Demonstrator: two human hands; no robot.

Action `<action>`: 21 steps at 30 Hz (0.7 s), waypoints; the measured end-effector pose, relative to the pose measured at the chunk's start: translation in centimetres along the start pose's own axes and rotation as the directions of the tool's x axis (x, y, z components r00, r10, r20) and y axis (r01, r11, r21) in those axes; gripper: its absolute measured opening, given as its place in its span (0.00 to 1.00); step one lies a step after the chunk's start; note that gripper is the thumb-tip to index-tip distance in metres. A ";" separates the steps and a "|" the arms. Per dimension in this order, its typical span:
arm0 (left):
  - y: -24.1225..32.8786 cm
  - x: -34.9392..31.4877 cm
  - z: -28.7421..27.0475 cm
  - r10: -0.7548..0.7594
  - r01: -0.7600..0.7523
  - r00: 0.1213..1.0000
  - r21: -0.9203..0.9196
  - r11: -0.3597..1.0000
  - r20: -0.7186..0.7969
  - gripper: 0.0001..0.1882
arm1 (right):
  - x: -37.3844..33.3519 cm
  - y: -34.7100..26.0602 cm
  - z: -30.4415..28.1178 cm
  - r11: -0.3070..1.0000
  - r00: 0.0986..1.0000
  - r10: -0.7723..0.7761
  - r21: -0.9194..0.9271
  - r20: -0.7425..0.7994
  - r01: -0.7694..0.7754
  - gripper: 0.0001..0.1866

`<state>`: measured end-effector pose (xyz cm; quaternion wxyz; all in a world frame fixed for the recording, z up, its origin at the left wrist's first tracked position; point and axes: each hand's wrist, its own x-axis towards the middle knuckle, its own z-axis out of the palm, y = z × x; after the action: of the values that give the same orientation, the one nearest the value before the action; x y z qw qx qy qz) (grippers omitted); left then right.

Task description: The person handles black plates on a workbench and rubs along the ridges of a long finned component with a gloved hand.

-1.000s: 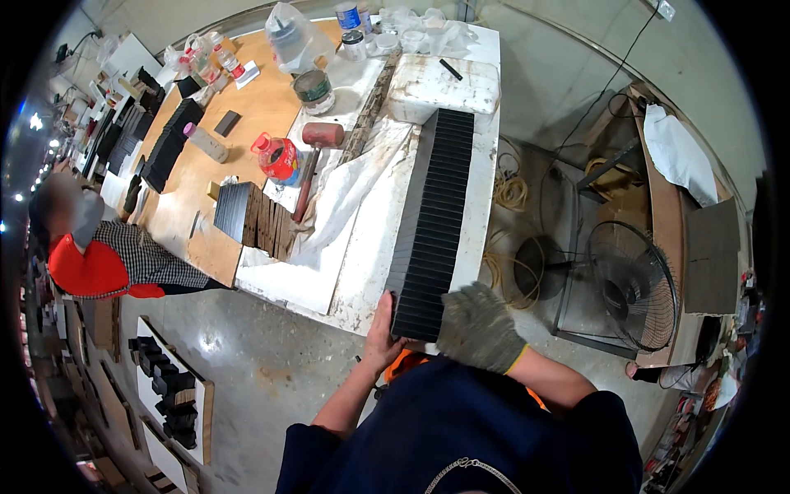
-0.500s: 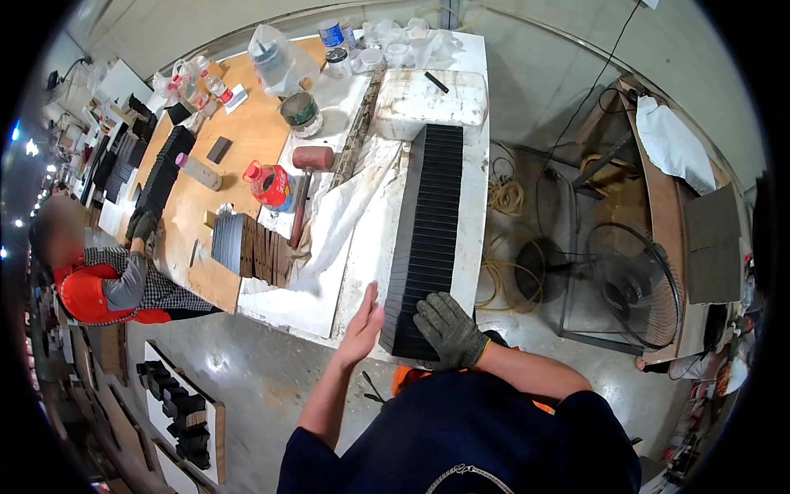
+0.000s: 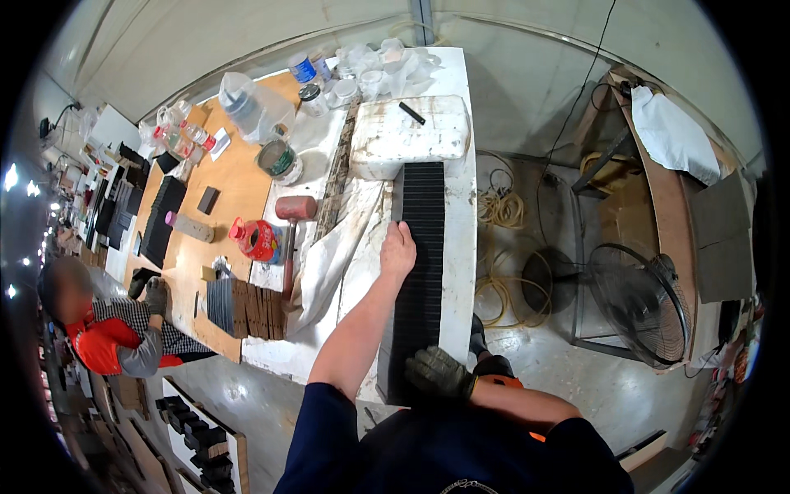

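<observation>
A long row of thin black slabs (image 3: 423,272) stands packed face to face, running away from me along the table's right side. My bare left hand (image 3: 398,249) rests against the row's left edge, about midway along; its fingers look flat to the side but are partly hidden. At the near end my right hand (image 3: 440,372), in a dark grey glove, lies over the slabs with its fingers apart. A stained white block (image 3: 410,136) sits against the far end of the row, with a small black strip (image 3: 411,114) on top.
Left of the row are a red-headed mallet (image 3: 295,207), a crumpled white cloth (image 3: 341,235), a red-capped bottle (image 3: 255,240) and stacked brown and grey slabs (image 3: 247,309). A co-worker (image 3: 123,329) is at the left side. A fan (image 3: 638,303) and coiled hose (image 3: 500,207) lie right.
My left hand has moved forward from beside the near end to the row's middle and now touches its edge. My gloved right hand remains at the near end. The head view has shifted.
</observation>
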<state>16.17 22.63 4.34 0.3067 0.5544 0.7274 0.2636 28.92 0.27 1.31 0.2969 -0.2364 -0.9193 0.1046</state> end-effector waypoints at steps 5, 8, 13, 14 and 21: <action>0.2 7.0 1.8 0.044 -0.038 0.998 0.107 0.994 -0.053 0.28 | 1.8 0.0 -1.6 0.999 0.993 -0.035 0.022 0.116 0.033 0.11; 0.7 10.0 2.3 0.052 -0.043 0.995 0.098 0.994 -0.085 0.32 | 1.3 0.1 -0.6 0.996 0.996 -0.080 -0.039 -0.036 0.079 0.10; 2.8 13.1 2.1 -0.088 0.090 0.996 0.115 0.989 -0.021 0.34 | 0.4 0.1 1.1 0.993 0.991 -0.084 -0.097 -0.104 0.074 0.11; 3.0 13.2 2.2 -0.084 0.085 0.996 0.117 0.989 -0.015 0.34 | 0.2 0.0 1.6 0.996 0.990 -0.051 -0.079 -0.130 0.041 0.11; 1.7 10.5 1.0 -0.010 0.019 0.998 0.153 0.988 -0.057 0.33 | 0.8 0.1 1.4 0.982 0.923 -0.132 -0.174 -0.362 0.072 0.07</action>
<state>15.92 33.26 3.25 0.2446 0.5635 0.7578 0.2201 27.60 0.67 0.54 0.4512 -0.2262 -0.8627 -0.0304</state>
